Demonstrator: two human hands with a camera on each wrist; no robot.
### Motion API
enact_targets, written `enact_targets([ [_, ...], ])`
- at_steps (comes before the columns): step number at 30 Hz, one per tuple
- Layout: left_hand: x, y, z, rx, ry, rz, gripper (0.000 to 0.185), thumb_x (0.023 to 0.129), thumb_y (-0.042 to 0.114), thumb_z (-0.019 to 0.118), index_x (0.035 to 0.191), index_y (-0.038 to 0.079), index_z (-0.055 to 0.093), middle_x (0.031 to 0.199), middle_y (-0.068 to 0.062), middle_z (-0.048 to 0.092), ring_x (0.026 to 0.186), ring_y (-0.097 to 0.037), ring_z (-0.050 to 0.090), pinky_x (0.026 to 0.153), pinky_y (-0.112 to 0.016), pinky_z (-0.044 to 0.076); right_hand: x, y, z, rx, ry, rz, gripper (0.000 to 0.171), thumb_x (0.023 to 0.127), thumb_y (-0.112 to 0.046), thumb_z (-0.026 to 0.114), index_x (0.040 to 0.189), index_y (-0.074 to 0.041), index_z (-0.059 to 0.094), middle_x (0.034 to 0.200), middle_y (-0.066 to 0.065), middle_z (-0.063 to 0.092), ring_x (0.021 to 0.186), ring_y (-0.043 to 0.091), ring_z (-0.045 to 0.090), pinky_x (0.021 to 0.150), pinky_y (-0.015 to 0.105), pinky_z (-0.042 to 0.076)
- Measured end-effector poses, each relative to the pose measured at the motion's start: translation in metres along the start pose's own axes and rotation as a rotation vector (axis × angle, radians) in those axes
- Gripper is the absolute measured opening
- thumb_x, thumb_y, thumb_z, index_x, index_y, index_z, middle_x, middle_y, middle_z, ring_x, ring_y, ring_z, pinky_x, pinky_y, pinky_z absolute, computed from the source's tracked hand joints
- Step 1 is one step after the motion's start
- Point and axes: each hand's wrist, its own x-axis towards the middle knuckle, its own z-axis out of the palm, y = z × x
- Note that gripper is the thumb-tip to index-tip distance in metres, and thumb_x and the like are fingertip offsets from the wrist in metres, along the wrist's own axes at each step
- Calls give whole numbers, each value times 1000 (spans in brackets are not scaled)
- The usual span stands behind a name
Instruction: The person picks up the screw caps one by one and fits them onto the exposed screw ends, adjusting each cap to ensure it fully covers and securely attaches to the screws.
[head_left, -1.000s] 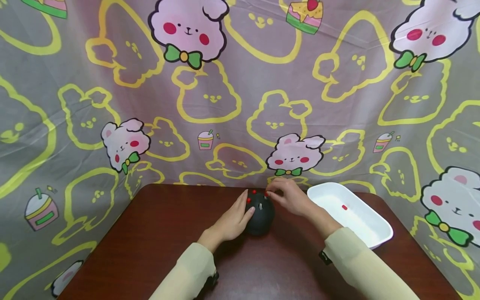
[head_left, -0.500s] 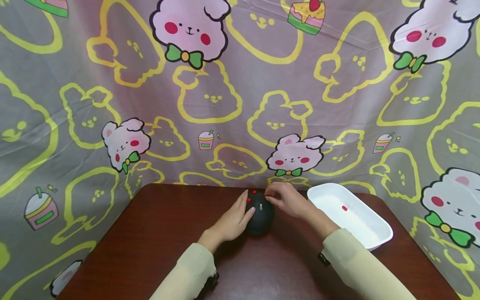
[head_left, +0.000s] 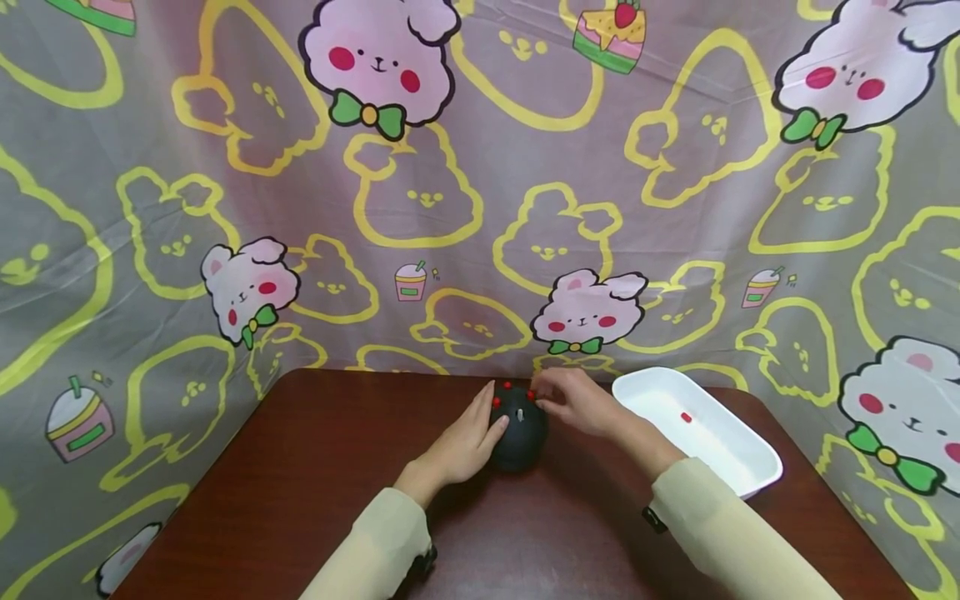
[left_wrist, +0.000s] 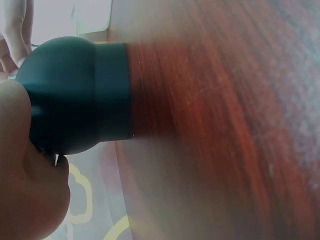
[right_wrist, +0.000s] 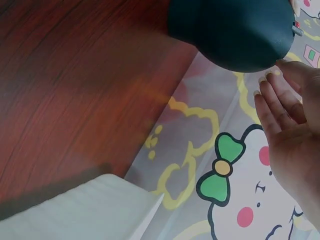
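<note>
A dark rounded dome (head_left: 519, 442) on a short cylindrical base stands on the table. Small red caps (head_left: 497, 402) sit on its top, and one bare metal screw (head_left: 521, 414) sticks up from it. My left hand (head_left: 461, 437) rests against the dome's left side, fingers straight and thumb spread toward the front. On the dome's far right, my right hand (head_left: 573, 402) pinches at a red cap (head_left: 531, 396) with thumb and fingertips. In the right wrist view the right hand (right_wrist: 295, 110) reaches the dome's edge, hiding that cap, beside a threaded screw (right_wrist: 297, 30).
A white tray (head_left: 750, 442) stands at the right of the brown table (head_left: 337, 467), holding one loose red cap (head_left: 686, 417). Patterned cloth (head_left: 465, 275) hangs behind the table and along both sides.
The red cap at my right fingertips was just above a screw; it now sits lower, over that screw. My right fingers have shifted slightly down and right. The left hand stays in place.
</note>
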Motion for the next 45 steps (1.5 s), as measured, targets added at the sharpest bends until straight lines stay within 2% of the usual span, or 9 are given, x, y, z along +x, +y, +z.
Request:
enact_targets([
  [7, -1, 1, -1, -4, 1, 5, 76, 110, 51, 31, 164, 3, 7, 171, -13, 10, 156, -23, 14, 124, -43, 21, -7, 1, -8, -5, -53, -3, 19, 91, -6, 77, 109, -7, 71, 95, -1, 72, 86, 12, 65, 80, 33, 58],
  [15, -1, -1, -1, -7, 2, 9, 77, 110, 53, 30, 164, 3, 7, 171, -13, 10, 156, -22, 13, 125, -42, 19, -14, 4, -25, -58, -6, -68, 21, 88, -1, 77, 106, -8, 71, 94, 2, 71, 86, 15, 67, 77, 36, 58],
  [19, -1, 0, -1, -1, -1, 14, 76, 110, 53, 29, 164, 3, 7, 171, -14, 10, 157, -22, 13, 125, -42, 19, -19, 5, -36, -84, -3, -71, 21, 87, -1, 78, 105, -8, 72, 95, 4, 72, 87, 17, 68, 79, 37, 58],
  [24, -2, 0, -2, -4, -2, 8, 77, 110, 53, 28, 164, 2, 8, 171, -13, 9, 157, -23, 13, 124, -44, 20, -24, 8, -50, -93, -15, -38, 19, 87, -2, 79, 104, -9, 72, 95, 3, 72, 88, 16, 69, 79, 37, 59],
  [29, -2, 1, -3, -19, -2, 5, 77, 110, 52, 30, 164, 1, 9, 171, -14, 10, 157, -24, 13, 124, -46, 20, -29, 13, -62, -121, -35, -3, 13, 89, -4, 78, 97, -12, 70, 90, -3, 69, 88, 17, 70, 79, 39, 59],
  [35, -2, 0, -2, -10, -7, 0, 78, 110, 53, 29, 164, 2, 7, 171, -12, 9, 157, -23, 14, 124, -46, 21, -36, 24, -71, -171, -98, 74, 12, 90, -7, 77, 89, -14, 68, 87, -8, 65, 90, 19, 70, 80, 41, 58],
  [45, -1, 0, -4, -5, -16, -2, 78, 110, 54, 29, 164, 3, 7, 172, -12, 9, 157, -23, 12, 124, -45, 20, -50, 51, -86, -193, -129, 138, 9, 87, -3, 76, 89, -8, 70, 84, -6, 67, 84, 21, 68, 77, 46, 56],
])
